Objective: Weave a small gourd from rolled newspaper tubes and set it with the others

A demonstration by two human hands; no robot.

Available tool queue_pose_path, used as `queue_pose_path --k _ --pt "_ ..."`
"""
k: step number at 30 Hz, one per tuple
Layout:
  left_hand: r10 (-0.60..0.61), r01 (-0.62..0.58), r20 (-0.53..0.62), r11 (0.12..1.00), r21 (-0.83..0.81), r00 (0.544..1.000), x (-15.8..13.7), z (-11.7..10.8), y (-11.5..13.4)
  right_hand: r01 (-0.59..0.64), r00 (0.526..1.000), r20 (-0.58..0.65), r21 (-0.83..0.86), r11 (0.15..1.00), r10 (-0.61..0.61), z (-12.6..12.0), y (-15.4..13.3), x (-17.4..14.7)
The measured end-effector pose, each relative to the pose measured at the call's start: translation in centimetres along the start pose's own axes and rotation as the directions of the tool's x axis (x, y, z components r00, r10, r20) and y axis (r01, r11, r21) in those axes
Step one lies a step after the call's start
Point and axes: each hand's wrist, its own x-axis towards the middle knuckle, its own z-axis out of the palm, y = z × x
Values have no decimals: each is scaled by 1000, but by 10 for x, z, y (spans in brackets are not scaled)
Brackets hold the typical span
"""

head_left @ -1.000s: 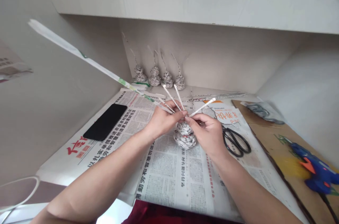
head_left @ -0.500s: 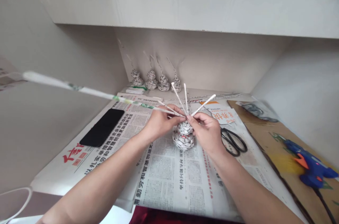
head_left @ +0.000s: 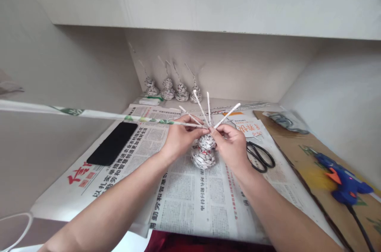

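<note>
A gourd-shaped weave of rolled newspaper strips stands on the newspaper in the middle, several short paper sticks fanning up from its top. My left hand is closed at its upper left, fingers pinching a long rolled paper strip that stretches far out to the left. On the other side, my right hand pinches the weave's top rim, thumb and fingers meeting near the stick bases. The fingertips of both hands almost touch and partly hide the neck.
Several finished woven gourds line the back wall. A black phone lies at left on the newspaper. Black-handled scissors rest right of my hand. A blue glue gun and a plastic bag are on cardboard at right.
The long paper strip's far end has swung toward me and now runs out of view at left. Both hands keep their pinch; the view has shifted slightly.
</note>
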Motion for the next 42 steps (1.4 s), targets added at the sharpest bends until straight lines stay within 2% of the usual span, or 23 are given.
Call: queue_pose_path --k 4,9,18,25,34,38,42 --pt "-70 70 -16 997 -25 997 0 2 1 8 999 -39 -12 1000 -8 2 -3 -2" --pt "-117 117 3 992 -46 993 -1 4 -1 1 999 -32 -14 1000 -2 2 -4 -3" --pt "-11 11 1 997 -79 1000 -2 3 -6 0 1000 -7 -12 1000 0 2 -6 -2" --pt "3 -3 17 1000 -23 1000 -2 3 -5 -1 1000 31 -22 1000 2 -1 -3 0" --pt "-13 13 -30 1000 -9 999 -1 3 -4 -20 996 86 -20 1000 22 -1 -6 -2" --pt "22 -22 10 1000 -18 1000 0 1 -7 -50 998 38 -47 998 52 2 -7 0" --pt "110 -114 77 992 51 991 2 -2 -10 -83 996 32 -32 996 84 1 -5 3"
